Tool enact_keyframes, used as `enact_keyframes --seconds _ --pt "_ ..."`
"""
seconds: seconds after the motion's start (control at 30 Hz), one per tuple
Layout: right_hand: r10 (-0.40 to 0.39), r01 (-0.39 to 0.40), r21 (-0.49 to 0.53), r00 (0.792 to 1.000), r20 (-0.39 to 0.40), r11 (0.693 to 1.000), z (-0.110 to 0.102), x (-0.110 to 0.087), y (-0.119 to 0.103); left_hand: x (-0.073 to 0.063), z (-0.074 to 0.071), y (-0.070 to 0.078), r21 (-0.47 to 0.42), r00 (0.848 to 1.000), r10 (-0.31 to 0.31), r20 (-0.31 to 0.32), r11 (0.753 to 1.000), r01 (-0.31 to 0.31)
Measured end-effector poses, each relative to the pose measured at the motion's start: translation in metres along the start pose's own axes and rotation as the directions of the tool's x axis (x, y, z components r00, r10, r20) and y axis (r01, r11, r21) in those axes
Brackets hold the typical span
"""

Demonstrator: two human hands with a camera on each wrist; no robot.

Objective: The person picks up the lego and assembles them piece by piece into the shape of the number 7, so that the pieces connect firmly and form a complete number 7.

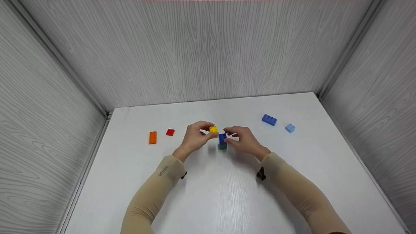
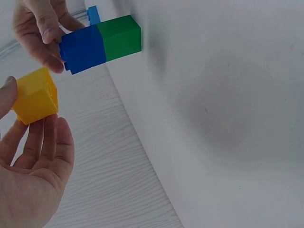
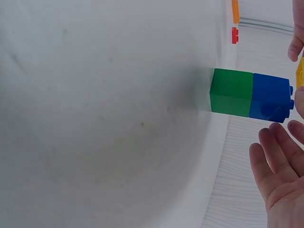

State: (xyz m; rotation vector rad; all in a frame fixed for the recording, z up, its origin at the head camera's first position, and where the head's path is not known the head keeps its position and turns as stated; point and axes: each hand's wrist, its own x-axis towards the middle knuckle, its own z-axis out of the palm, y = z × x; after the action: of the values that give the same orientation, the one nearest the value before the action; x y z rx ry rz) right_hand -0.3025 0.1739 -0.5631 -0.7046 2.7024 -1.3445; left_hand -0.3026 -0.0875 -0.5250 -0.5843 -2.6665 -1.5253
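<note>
Your L fingers (image 2: 33,143) pinch yellow blk (image 2: 34,97), prob. light + stiff, best by flat sides; R fingers (image 3: 275,151) loose beside blue blk (image 3: 269,97).

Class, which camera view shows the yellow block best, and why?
Left wrist: the yellow block appears largest there, mostly unobstructed. The head view shows it small, studs up, in the left hand; the right wrist view catches only a sliver at the right edge.

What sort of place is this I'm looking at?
It looks like a plain, enclosed booth for tabletop work: a white table bordered by grey wood-grain panels, with a green-and-blue stack of toy bricks standing on it.
</note>
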Motion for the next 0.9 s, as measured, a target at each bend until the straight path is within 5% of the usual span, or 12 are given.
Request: enact_keyframes --seconds 0.37,0.9 --pt "-0.109 0.11 0.028 0.992 -0.056 0.993 -0.005 0.005 -0.008 0.009 0.014 0.003 -0.016 0.999 0.019 0.038 1.0 -0.019" --pt "-0.122 0.128 0.04 0.985 -0.119 0.991 -0.006 0.003 -0.005 0.015 0.028 0.0 -0.034 0.998 0.029 0.064 0.999 -0.027"
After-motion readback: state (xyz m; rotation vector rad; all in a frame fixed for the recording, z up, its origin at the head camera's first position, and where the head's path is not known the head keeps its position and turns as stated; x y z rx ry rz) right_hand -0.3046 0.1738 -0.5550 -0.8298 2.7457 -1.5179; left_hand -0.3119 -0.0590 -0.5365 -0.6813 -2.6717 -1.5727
